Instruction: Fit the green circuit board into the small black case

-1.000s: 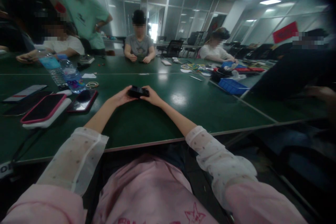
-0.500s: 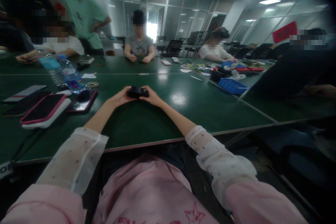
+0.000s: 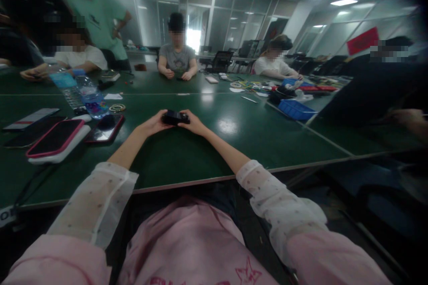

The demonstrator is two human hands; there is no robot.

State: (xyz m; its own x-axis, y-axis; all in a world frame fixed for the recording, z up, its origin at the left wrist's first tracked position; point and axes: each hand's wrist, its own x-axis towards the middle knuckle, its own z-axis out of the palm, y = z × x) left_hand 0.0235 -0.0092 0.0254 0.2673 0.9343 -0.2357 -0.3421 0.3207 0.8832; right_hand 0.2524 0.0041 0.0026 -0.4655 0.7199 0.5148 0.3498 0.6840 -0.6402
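Observation:
A small black box-shaped device (image 3: 174, 117) is held between my two hands, over the green table (image 3: 187, 156). My left hand (image 3: 156, 122) is closed around its left end, with the fingers partly beneath it. At the other end, my right hand (image 3: 194, 123) grips the device with the thumb against its near side. The exact kind of device is too small and dark to make out.
To the left lie several phones, one a pink-rimmed phone (image 3: 55, 138), beside two water bottles (image 3: 92, 98). A blue tray (image 3: 297, 109) and a pen (image 3: 249, 99) are to the right. Across the table sits a person in a grey shirt (image 3: 177, 60).
My hands and the black device look almost the same. The standing person in green at the back left has shifted left, and a person's hand at the far right has moved slightly.

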